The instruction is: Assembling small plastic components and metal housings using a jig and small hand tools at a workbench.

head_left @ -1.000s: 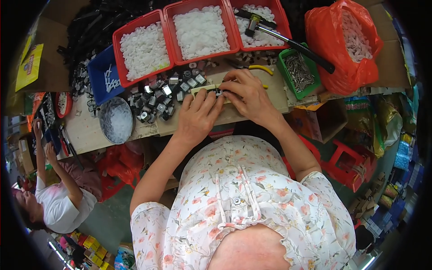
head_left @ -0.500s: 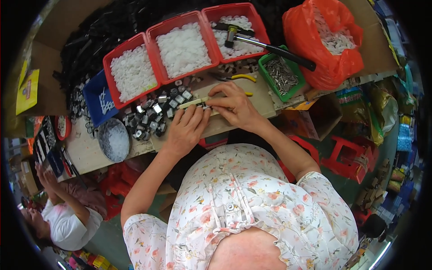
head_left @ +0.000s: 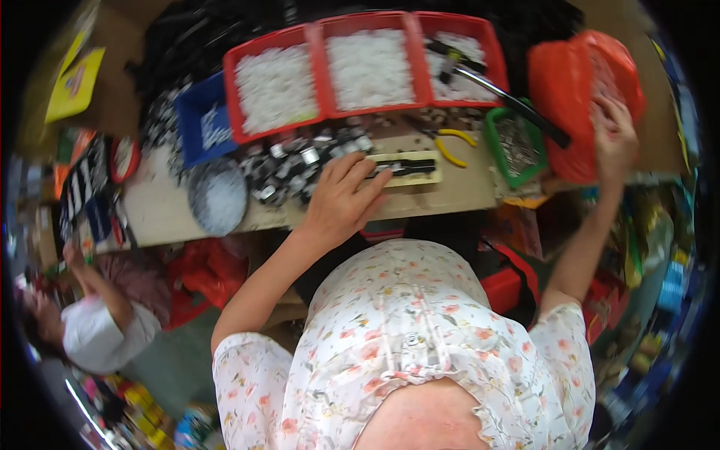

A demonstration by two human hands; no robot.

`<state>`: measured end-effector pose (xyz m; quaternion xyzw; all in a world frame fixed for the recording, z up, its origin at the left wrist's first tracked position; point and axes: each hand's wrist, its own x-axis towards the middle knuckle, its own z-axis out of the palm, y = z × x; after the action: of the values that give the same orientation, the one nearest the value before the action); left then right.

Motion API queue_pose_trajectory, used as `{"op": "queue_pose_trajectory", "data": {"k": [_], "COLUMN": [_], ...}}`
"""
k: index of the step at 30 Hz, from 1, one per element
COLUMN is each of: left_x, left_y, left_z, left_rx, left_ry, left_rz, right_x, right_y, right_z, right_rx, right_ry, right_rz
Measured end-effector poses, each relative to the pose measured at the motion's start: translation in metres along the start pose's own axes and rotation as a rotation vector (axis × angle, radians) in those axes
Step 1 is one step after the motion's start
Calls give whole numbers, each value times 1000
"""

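Observation:
My left hand lies over the left end of a cream-coloured block, its fingers bent and gripping that end. Along the block lies a long black part with a small pale piece near my fingertips; my hand covers its left end. My right hand is at the mouth of a red plastic bag, which holds small whitish pieces. Its fingers reach in over them, blurred, and I cannot see whether they hold anything.
Three red bins of white pieces stand at the back; a hammer lies across the right one. Yellow-handled pliers, a green tray of metal pins, a blue tray, a round bowl and loose metal pieces surround the block. Another person sits at left.
My right hand has left the block and moved right to the red bag. The left hand stays at the block's left end, and more of the black part shows. The whole view has shifted.

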<state>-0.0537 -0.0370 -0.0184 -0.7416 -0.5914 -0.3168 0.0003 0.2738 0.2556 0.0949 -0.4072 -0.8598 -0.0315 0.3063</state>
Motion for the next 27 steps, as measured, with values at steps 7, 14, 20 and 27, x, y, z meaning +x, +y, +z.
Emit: {"op": "queue_pose_trajectory", "data": {"k": [7,14,20,27], "left_x": [-8,-66,-52,-45], "left_y": [-46,-154,-176,-183], "left_z": [-61,-121,-127,-125], "left_rx": [97,427,646,600], "left_ry": [309,201,-171,-233], "left_rz": [-266,-569,-704,-702], "right_x": [25,29,21,19], "right_y": [144,153,189,186], "right_z": [9,25,23,18], "right_rx": [-69,-87,-26,-87], "right_ry": [-658,-435,-514,-430], "right_rz": [120,55,3,-91]}}
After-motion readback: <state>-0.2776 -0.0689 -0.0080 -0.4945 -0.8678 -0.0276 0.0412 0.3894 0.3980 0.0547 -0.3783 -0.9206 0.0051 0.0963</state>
